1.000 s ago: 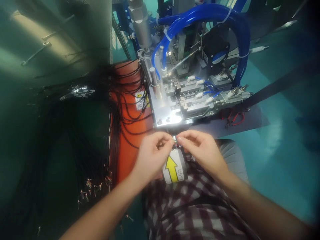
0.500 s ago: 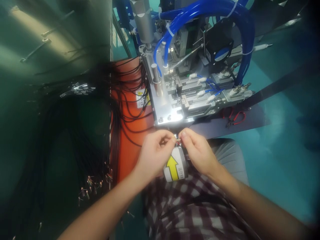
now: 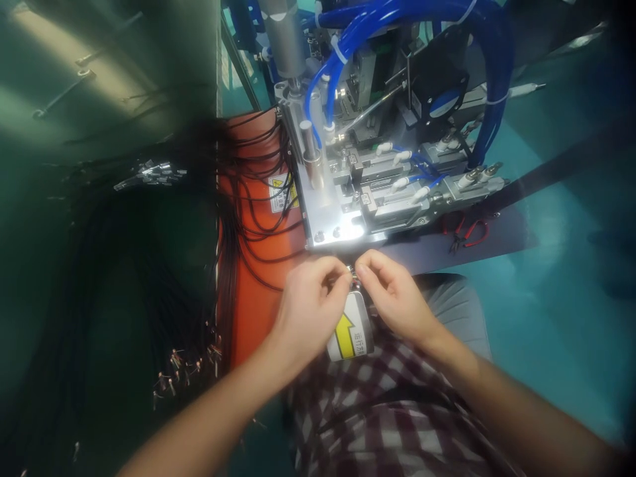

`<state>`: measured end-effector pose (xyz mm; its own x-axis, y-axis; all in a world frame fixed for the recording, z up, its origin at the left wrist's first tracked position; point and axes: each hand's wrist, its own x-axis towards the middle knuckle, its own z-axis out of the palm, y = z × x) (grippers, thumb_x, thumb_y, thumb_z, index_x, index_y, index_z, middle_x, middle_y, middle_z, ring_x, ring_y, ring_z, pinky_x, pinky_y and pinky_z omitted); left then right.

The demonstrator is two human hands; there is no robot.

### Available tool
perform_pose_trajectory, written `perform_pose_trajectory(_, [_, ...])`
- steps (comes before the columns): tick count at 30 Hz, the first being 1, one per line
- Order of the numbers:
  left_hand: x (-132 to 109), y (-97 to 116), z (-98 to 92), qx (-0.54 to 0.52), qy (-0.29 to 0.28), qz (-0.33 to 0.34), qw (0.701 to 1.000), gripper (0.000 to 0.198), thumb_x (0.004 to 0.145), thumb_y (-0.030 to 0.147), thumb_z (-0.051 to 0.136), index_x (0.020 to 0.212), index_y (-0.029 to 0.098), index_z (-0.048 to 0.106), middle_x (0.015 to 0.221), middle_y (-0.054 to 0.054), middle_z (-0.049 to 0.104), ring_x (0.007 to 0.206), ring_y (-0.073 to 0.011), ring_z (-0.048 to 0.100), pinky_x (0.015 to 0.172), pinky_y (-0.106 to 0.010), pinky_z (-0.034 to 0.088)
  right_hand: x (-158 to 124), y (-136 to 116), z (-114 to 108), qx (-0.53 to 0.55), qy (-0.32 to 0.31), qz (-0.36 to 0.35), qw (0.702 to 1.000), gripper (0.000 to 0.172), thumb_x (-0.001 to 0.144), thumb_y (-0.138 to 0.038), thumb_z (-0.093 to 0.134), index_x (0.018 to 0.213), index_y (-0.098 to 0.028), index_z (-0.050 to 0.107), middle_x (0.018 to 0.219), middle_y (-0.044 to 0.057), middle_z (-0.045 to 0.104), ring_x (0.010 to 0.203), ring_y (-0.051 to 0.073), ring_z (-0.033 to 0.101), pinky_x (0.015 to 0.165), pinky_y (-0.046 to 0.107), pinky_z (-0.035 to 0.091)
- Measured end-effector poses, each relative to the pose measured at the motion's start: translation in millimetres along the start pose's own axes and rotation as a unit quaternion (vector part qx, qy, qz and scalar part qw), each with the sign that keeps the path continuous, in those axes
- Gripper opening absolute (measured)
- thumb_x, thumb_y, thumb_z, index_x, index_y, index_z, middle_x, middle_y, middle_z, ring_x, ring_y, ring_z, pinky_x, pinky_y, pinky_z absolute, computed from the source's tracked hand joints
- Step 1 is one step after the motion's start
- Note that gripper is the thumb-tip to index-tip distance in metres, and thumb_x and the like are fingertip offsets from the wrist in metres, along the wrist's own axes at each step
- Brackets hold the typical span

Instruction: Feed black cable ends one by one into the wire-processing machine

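Observation:
My left hand (image 3: 311,295) is closed in a pinch, thumb against forefinger, on thin wires (image 3: 353,274) whose small coloured ends show between my hands. My right hand (image 3: 392,291) pinches at the same wires from the other side, its fingertips close to those of the left. Just below the fingertips is a white-topped unit (image 3: 358,321) with a yellow arrow (image 3: 346,338) and printed characters. The fingers cover most of the wires, so their exact hold is partly hidden.
A metal machine (image 3: 342,218) with blue air tubes (image 3: 377,26) stands ahead. Black cables (image 3: 228,245) cross the orange surface (image 3: 261,318) and hang at left, with stripped ends (image 3: 176,361) low down. Red-handled pliers (image 3: 474,233) lie on a dark mat (image 3: 501,238) at right.
Both hands stay at the same spot, pinching. The left fingers have shifted slightly and cover more of the yellow arrow's tip; the view has moved a little.

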<state>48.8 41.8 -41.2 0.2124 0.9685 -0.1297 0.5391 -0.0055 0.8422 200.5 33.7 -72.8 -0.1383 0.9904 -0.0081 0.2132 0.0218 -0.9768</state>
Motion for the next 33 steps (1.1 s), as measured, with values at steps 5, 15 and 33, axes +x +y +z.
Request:
perform_pose_trajectory(5, [1.1,-0.5,2.5,0.053,0.035,0.029,0.998,0.011,0.084,0.017,0.057,0.077,0.017,0.065,0.074,0.001,0.067,0.068,-0.0127,0.059,0.062,-0.024,0.043,3.5,3.4,-1.7,0.006,-0.008,0.011,1.0,0.02,0.094,-0.023,0.046,0.075,-0.02,0.046,0.072,-0.002,0.046,0.068,0.014,0.044,0.065,0.027,0.036])
perform_pose_trajectory(15, [-4.3,-9.8,-6.7,0.155,0.053,0.162,0.973,0.013,0.09,0.015,0.052,0.086,0.017,0.064,0.082,-0.002,0.064,0.078,-0.0143,0.059,0.072,-0.025,0.046,8.7,4.5,-7.7,0.001,-0.016,0.032,0.999,0.021,0.094,-0.024,0.047,0.073,-0.02,0.046,0.07,-0.003,0.044,0.067,0.013,0.042,0.062,0.027,0.036])
perform_pose_trajectory(33, [-5.3,-17.4,-6.2,0.27,0.007,0.219,0.938,0.03,0.093,0.012,0.04,0.112,0.014,0.063,0.084,-0.006,0.06,0.073,-0.0143,0.059,0.064,-0.023,0.051,6.7,6.2,-2.6,0.011,-0.012,0.047,0.999,0.022,0.094,-0.024,0.046,0.072,-0.02,0.046,0.071,-0.002,0.044,0.068,0.013,0.043,0.062,0.026,0.036])
